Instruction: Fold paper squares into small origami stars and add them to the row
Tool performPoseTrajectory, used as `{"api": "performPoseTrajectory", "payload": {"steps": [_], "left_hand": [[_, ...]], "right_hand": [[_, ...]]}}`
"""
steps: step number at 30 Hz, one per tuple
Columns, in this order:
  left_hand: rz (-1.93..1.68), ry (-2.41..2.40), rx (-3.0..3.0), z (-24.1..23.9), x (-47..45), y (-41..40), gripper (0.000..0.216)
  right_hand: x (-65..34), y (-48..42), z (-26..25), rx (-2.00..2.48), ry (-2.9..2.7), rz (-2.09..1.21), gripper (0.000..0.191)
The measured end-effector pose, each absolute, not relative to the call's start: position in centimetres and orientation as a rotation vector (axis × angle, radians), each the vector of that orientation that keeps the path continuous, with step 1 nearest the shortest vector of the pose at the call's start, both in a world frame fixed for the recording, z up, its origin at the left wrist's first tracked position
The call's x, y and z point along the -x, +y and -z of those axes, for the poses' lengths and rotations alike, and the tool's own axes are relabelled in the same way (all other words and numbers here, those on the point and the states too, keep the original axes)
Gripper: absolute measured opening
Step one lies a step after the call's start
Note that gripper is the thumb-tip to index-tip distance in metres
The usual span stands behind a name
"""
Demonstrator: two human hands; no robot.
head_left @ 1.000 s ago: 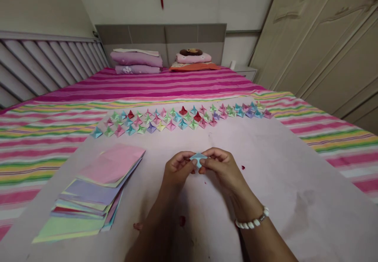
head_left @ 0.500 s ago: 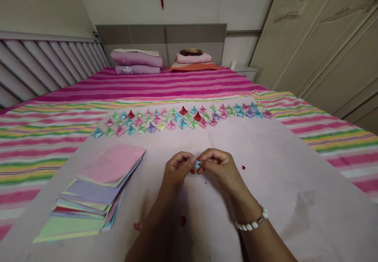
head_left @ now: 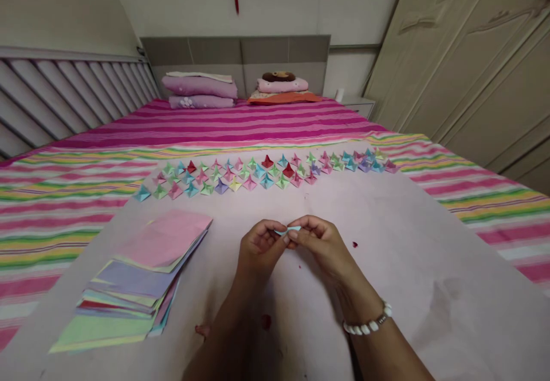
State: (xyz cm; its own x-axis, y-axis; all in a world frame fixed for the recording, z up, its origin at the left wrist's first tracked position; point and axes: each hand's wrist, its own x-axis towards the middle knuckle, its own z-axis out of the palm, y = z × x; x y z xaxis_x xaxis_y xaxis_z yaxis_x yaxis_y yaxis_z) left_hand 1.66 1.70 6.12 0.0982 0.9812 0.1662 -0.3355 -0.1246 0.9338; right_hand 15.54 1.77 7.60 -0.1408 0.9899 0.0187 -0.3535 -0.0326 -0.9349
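My left hand (head_left: 258,247) and my right hand (head_left: 320,243) meet over a pale pink board (head_left: 408,238), fingertips pinched together on a small light-blue folded paper piece (head_left: 287,230). Only a thin sliver of the paper shows between the fingers. A white bead bracelet (head_left: 367,322) is on my right wrist. A stack of coloured paper sheets (head_left: 137,281) lies left of my left hand. Beyond the hands, several small folded paper shapes (head_left: 262,173) in many colours stand in rows across the board.
The board lies on a bed with a pink striped cover (head_left: 240,126). Folded bedding and pillows (head_left: 200,90) lie at the headboard. Wardrobe doors (head_left: 472,66) stand on the right, a slatted rail (head_left: 64,94) on the left. Small red specks (head_left: 354,244) dot the board.
The blue piece, spread as a small pointed shape a second ago, is now pressed flatter between my fingertips, with less of it showing. Both hands stay in the same place.
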Motion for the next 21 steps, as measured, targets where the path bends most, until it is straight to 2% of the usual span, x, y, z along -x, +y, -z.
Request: {"api": "performPoseTrajectory", "payload": {"steps": [6, 16, 21], "left_hand": [[-1.378, 0.797, -1.114, -5.57, -1.81, 2.08, 0.033], [-1.434, 0.964, -1.32, -6.28, -1.67, 1.54, 0.008], [-1.418, 1.017, -1.505, -6.28, -1.53, 1.39, 0.008]], "right_hand": [[-15.67, 1.98, -7.46, 0.869, -1.045, -1.42, 0.023], [-15.81, 1.82, -7.93, 0.882, -1.095, -1.367, 0.022], [-16.18, 1.76, -8.08, 0.897, -1.111, -1.382, 0.023]]}}
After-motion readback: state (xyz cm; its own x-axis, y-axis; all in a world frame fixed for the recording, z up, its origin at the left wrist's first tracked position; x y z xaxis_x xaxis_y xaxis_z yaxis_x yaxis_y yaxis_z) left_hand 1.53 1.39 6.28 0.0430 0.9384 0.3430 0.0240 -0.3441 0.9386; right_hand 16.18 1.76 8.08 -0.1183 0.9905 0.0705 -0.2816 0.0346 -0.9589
